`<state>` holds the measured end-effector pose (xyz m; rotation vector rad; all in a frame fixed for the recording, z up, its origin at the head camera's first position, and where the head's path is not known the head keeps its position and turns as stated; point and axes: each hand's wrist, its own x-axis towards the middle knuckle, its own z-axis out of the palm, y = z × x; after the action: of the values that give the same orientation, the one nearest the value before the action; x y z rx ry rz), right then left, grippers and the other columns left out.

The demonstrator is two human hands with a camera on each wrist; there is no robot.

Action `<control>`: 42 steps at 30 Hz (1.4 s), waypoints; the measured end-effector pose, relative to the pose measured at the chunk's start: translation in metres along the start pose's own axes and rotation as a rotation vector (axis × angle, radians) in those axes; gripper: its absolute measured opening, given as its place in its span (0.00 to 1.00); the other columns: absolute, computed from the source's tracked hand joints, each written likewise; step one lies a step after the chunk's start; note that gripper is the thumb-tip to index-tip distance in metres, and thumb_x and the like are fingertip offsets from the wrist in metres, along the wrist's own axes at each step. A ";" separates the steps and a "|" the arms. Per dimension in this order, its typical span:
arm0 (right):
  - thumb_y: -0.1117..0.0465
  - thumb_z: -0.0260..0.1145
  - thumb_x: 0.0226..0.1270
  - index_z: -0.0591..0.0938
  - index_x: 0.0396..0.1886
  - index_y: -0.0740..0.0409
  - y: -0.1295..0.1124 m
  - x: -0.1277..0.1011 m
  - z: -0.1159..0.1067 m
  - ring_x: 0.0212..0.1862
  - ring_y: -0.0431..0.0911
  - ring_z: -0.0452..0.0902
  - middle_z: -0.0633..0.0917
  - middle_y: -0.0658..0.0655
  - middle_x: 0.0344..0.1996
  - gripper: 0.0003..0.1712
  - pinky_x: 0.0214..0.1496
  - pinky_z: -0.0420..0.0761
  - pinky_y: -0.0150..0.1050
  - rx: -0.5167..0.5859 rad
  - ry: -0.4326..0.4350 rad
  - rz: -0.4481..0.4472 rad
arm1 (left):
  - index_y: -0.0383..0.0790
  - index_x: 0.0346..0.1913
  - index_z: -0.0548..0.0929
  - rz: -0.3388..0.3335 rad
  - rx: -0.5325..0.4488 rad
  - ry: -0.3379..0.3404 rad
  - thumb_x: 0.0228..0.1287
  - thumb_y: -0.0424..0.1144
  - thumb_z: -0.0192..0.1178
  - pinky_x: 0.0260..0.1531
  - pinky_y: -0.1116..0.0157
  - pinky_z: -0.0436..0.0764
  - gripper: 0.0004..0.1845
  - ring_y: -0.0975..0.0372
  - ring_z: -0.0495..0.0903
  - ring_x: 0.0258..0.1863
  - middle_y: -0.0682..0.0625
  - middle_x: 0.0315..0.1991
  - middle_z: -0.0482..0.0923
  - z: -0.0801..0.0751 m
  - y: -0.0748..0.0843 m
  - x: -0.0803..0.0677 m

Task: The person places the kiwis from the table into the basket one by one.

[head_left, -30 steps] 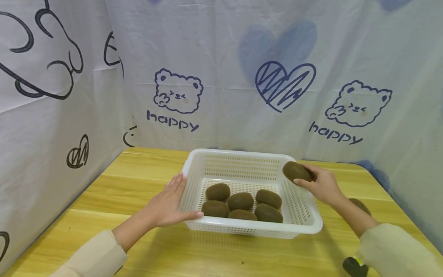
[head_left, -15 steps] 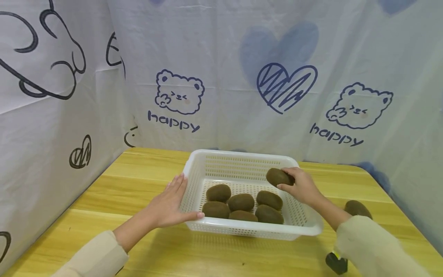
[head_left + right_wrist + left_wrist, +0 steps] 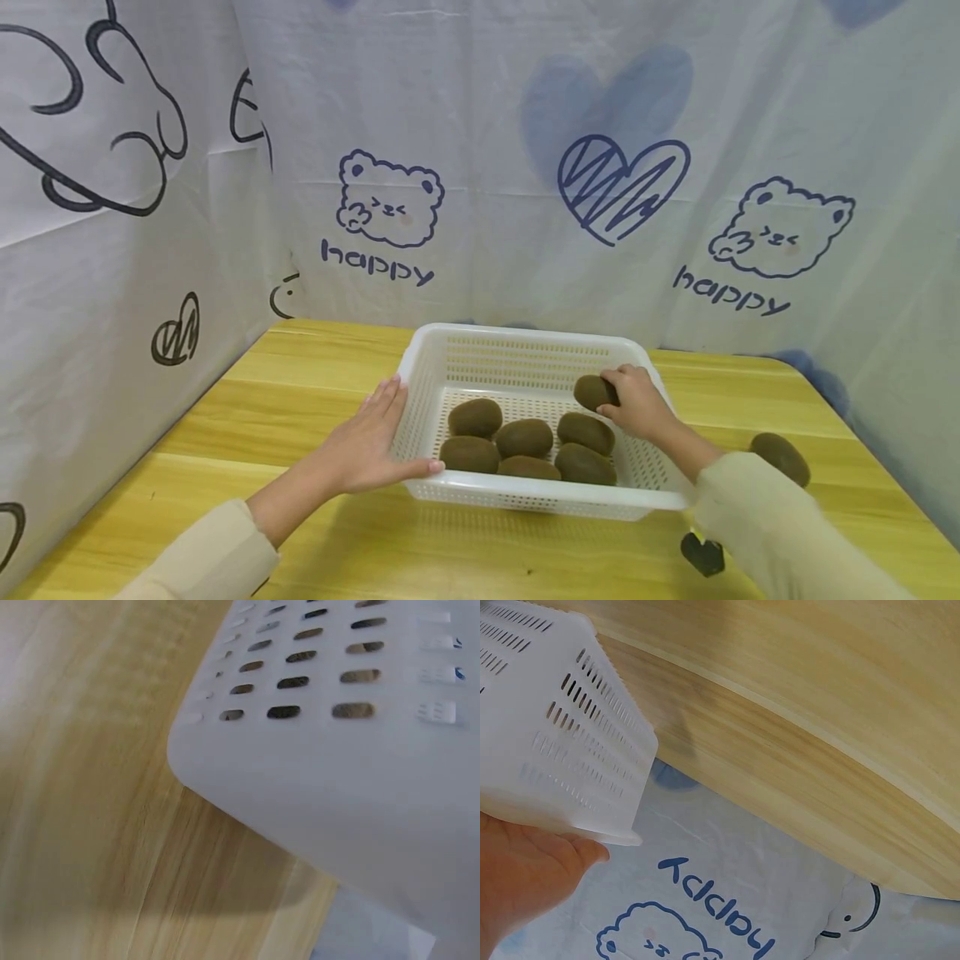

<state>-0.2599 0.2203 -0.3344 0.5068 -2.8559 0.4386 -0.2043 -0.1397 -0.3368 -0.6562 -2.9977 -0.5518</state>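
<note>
A white slotted plastic basket [image 3: 540, 490] stands on the table with several brown kiwis [image 3: 522, 437] lying on its floor. My left hand [image 3: 363, 450] rests against the basket's left side, fingers straight and thumb along the front rim. In the left wrist view, part of that hand [image 3: 532, 877] shows at the rim. Over the right part of the basket, my right hand [image 3: 637, 402] holds a kiwi [image 3: 592, 392] between thumb and fingers, just behind the others. The right wrist view shows the basket's outer wall [image 3: 300, 780]; the right hand is out of sight there.
Another kiwi [image 3: 780, 458] lies on the wooden table [image 3: 285, 400] right of the basket. A small dark object [image 3: 702, 554] sits near the right sleeve, partly covered. A printed white curtain [image 3: 495, 250] hangs behind and along the sides.
My right hand has carried the kiwi left and down from the basket's right rim into the basket. The left hand has stayed at the basket's left side.
</note>
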 end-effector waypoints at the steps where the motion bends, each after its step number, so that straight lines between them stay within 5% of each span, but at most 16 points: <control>1: 0.66 0.69 0.53 0.75 0.50 0.78 0.000 0.000 0.001 0.45 0.64 0.72 0.78 0.74 0.43 0.27 0.48 0.75 0.55 -0.017 -0.005 0.001 | 0.27 0.70 0.48 -0.001 -0.001 -0.001 0.49 0.72 0.54 0.69 0.46 0.54 0.60 0.42 0.44 0.72 0.34 0.73 0.41 0.000 0.000 0.000; 15: 0.68 0.67 0.56 0.76 0.40 0.74 -0.004 0.000 0.005 0.37 0.57 0.77 0.79 0.65 0.31 0.15 0.39 0.81 0.47 -0.152 -0.108 0.012 | 0.27 0.71 0.48 -0.004 0.002 -0.005 0.49 0.71 0.54 0.68 0.45 0.55 0.60 0.42 0.44 0.72 0.34 0.73 0.40 -0.001 0.001 -0.001; 26: 0.73 0.63 0.52 0.77 0.29 0.68 -0.003 -0.002 0.001 0.30 0.50 0.74 0.78 0.61 0.25 0.04 0.32 0.79 0.44 -0.140 -0.072 -0.022 | 0.26 0.70 0.49 0.002 0.003 0.001 0.49 0.71 0.54 0.69 0.46 0.54 0.60 0.42 0.44 0.72 0.33 0.73 0.41 0.001 0.000 -0.001; 34: 0.73 0.64 0.54 0.79 0.43 0.77 0.000 -0.006 -0.008 0.44 0.61 0.78 0.82 0.71 0.39 0.16 0.48 0.80 0.52 -0.061 0.102 -0.093 | 0.26 0.70 0.48 0.005 0.010 0.006 0.49 0.72 0.54 0.69 0.48 0.54 0.60 0.42 0.44 0.72 0.34 0.73 0.41 0.002 0.001 0.000; 42: 0.69 0.63 0.58 0.75 0.51 0.75 0.005 -0.016 -0.015 0.54 0.65 0.73 0.79 0.73 0.49 0.21 0.58 0.73 0.57 0.062 0.170 -0.085 | 0.27 0.70 0.48 -0.001 0.010 0.002 0.49 0.72 0.54 0.69 0.47 0.54 0.60 0.42 0.45 0.72 0.34 0.73 0.40 0.001 0.001 -0.001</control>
<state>-0.2446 0.2346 -0.3262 0.5701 -2.6550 0.5302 -0.2032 -0.1390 -0.3372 -0.6535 -2.9969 -0.5366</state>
